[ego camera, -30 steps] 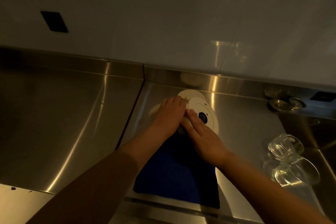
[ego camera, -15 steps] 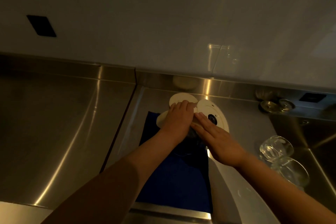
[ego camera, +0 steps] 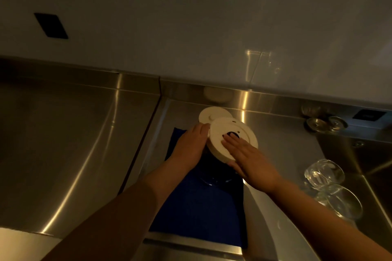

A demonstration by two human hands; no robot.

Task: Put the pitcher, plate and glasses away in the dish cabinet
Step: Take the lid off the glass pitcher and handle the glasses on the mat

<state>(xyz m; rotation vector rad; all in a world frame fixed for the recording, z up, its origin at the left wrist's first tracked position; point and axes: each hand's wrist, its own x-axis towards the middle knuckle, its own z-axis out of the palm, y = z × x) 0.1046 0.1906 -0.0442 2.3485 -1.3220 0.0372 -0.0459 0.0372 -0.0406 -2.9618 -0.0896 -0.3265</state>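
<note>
A deep blue cloth mat (ego camera: 197,216), matte and rectangular, lies on the brushed stainless-steel counter (ego camera: 70,144), and everything else sits around it. At the mat's far end stands the clear glass pitcher (ego camera: 214,178), its wall almost lost against the dark cloth, topped by a round cream plastic lid (ego camera: 235,133) with stepped rings and a dark centre hole, tilted up towards the camera. The left hand (ego camera: 188,148) curls against the lid's left rim; the right hand (ego camera: 252,161) lies over the lid with fingers fairly straight and the thumb under its near edge. Just beyond the mat rests a smaller cream disc (ego camera: 212,113), possibly the plate. Right of the mat lie two clear rounded glasses (ego camera: 333,188), touching each other.
</note>
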